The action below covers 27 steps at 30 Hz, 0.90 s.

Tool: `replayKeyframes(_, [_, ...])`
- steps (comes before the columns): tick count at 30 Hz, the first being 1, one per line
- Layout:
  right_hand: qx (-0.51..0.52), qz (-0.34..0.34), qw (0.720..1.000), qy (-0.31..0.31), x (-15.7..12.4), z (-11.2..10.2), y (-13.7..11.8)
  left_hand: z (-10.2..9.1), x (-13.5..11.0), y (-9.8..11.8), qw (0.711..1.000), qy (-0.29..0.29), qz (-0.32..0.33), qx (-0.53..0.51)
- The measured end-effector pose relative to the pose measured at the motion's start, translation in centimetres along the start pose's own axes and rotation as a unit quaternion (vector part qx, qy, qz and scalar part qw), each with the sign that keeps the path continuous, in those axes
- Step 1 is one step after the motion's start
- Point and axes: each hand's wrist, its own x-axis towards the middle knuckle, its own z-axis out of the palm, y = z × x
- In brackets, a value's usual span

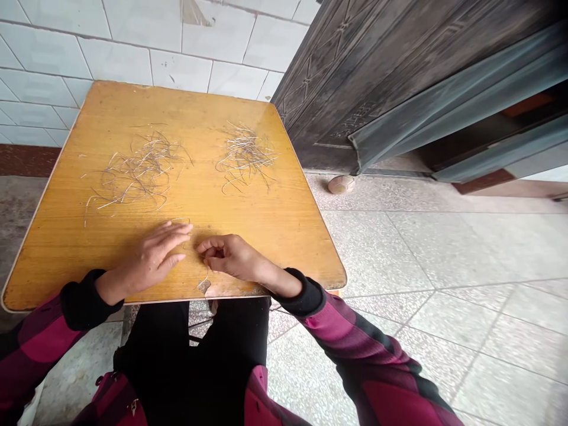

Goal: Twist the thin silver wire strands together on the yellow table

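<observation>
My left hand (153,257) lies flat on the wooden table (66,236) near its front edge, fingers stretched out and close together. Just to its right, my right hand (228,255) has its fingers curled in a pinch on a thin pale strand (205,277) that trails toward the table's front edge. Two loose heaps of thin wire-like strands lie farther back: a larger spread heap (135,171) on the left and a smaller heap (245,157) on the right.
A white tiled wall (133,47) stands behind the table. A dark carved door (377,77) is at the right. The speckled tile floor (444,266) lies to the right, with a small round object (341,184) by the door's foot.
</observation>
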Motion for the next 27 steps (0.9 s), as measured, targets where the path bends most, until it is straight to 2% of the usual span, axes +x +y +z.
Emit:
replayKeyframes(3, [0.089, 0.004, 0.995, -0.038, -0.1, -0.6, 0.2, -1.6, 0.9, -0.7, 0.997, 0.075, -0.015, -0.012])
replayKeyframes(5, [0.083, -0.012, 0.995, -0.045, -0.2, -1.4, 0.0, -2.9, 1.7, -1.3, 0.994, 0.085, -0.058, -0.024])
replayKeyframes(7, [0.051, -0.031, 0.997, -0.044, -0.3, -2.4, -0.4, -4.1, 2.7, -1.9, 0.987, 0.061, -0.135, -0.067])
replayKeyframes(10, [0.016, -0.064, 0.997, -0.037, -0.6, -3.6, -1.1, -5.1, 4.4, -2.8, 0.958, -0.058, -0.229, -0.165])
replayKeyframes(14, [-0.015, -0.099, 0.995, -0.018, -0.8, -3.9, -1.5, -4.9, 5.9, -3.5, 0.893, -0.133, -0.312, -0.296])
replayKeyframes(17, [-0.059, -0.119, 0.991, 0.009, -1.0, -3.6, -1.2, -4.4, 6.3, -3.6, 0.842, -0.163, -0.359, -0.37])
replayKeyframes(19, [-0.09, -0.126, 0.988, 0.024, -1.2, -3.5, -1.0, -4.2, 6.3, -3.6, 0.82, -0.175, -0.382, -0.388])
replayKeyframes(23, [-0.13, -0.126, 0.983, 0.027, -1.7, -3.6, -0.9, -3.8, 6.1, -3.5, 0.812, -0.196, -0.402, -0.374])
replayKeyframes(27, [-0.232, -0.152, 0.96, 0.045, -1.8, -2.6, -1.3, -3.1, 5.8, -3.6, 0.827, -0.15, -0.387, -0.38])
